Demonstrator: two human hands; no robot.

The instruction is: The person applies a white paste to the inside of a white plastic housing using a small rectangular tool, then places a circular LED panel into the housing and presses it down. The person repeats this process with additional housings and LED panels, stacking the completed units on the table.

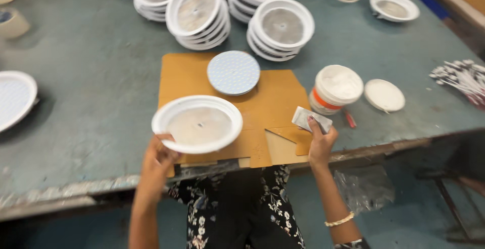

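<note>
Head view: a round white lamp housing (197, 123) is held at its lower left rim by the left hand (157, 152), fingers curled around the edge, just left of the frame's centre. It is raised above a flat brown cardboard sheet (275, 100) laid on the grey-green desk (91, 77). A small grey flat pad (311, 119) is pinched by the right hand (321, 140), right of centre. A round pale blue disc (233, 72) is seen on the cardboard above the housing. A white tub (336, 89) with an orange band and its lid (384, 95) are placed at the right. Stacks of white housings (280, 28) are ranged along the upper middle.
</note>
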